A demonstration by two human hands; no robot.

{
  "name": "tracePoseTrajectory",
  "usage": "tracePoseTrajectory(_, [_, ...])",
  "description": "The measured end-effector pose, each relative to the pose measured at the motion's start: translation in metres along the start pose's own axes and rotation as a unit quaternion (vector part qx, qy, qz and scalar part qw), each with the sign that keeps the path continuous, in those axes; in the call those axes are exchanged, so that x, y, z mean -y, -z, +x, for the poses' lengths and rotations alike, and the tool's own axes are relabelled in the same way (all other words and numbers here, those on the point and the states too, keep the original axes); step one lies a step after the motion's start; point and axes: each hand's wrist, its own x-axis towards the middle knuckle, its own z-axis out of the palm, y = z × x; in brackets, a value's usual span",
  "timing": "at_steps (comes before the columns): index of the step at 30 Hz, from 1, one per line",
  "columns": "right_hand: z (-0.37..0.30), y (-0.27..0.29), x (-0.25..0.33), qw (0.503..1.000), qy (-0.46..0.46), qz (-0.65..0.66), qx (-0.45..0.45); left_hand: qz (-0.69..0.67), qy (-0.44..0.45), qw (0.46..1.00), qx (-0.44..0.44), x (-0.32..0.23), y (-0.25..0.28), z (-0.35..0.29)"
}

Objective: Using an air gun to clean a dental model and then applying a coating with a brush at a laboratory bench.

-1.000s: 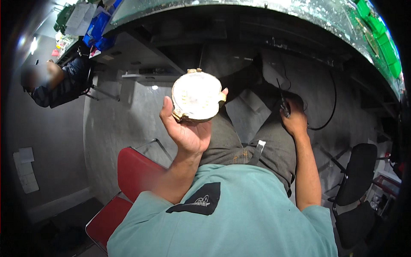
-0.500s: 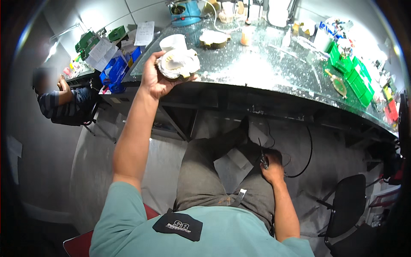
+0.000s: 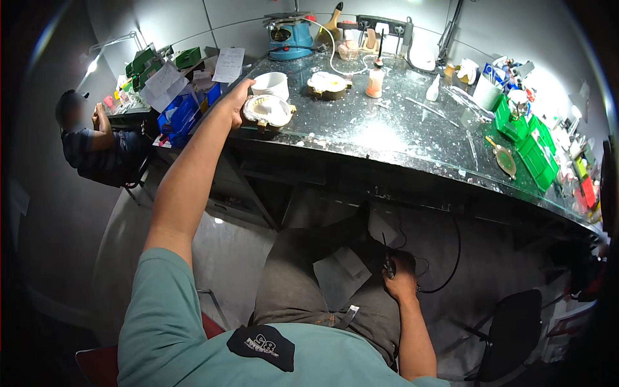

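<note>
In the head view, your left hand (image 3: 238, 104) is at the left side of the round white plaster-like mould in a brass-coloured metal frame (image 3: 269, 111), which sits at the front edge of the dark, white-speckled table (image 3: 335, 127), toward its left end. Its inner fingers are hidden behind the mould, so I cannot tell how far the hand is open or whether it grips the frame or merely touches it. Handle the mould by its metal rim, since the pale face looks the part most likely to chip, and have its base fully supported before loosening your fingers, because the edge is so near. Mind the white round open tub (image 3: 269, 86) just behind: your upper fingers are right beside its wall and could nudge it. The similar white mould in a brass-coloured frame (image 3: 327, 84) is apart, to the right and farther back; leave a gap between the two. Your right hand (image 3: 402, 278) is closed around a dark slim hand tool with a thin tip (image 3: 389, 266), above your right thigh; point that tip away from your leg and give the black curved hose (image 3: 458, 248) nearby some slack.
</note>
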Motion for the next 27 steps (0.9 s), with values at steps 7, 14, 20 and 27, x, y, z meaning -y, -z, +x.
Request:
tracePoseTrajectory(7, [-0.001,-0.003,-0.004,1.000,0.017,0.011,-0.019,0.040,-0.015,0.998,-0.041,-0.003,-0.012,-0.014])
tracePoseTrajectory(14, [-0.001,0.000,0.000,0.999,0.022,0.015,-0.029,0.080,-0.094,0.990,0.072,0.010,0.003,-0.016])
tracePoseTrajectory(20, [-0.003,0.002,0.004,1.000,-0.002,-0.001,-0.002,0.145,-0.148,0.977,0.053,0.021,0.031,-0.006])
tracePoseTrajectory(27, [-0.002,0.002,0.005,0.999,-0.040,0.009,0.013,0.150,-0.201,0.967,0.050,0.032,0.034,-0.004])
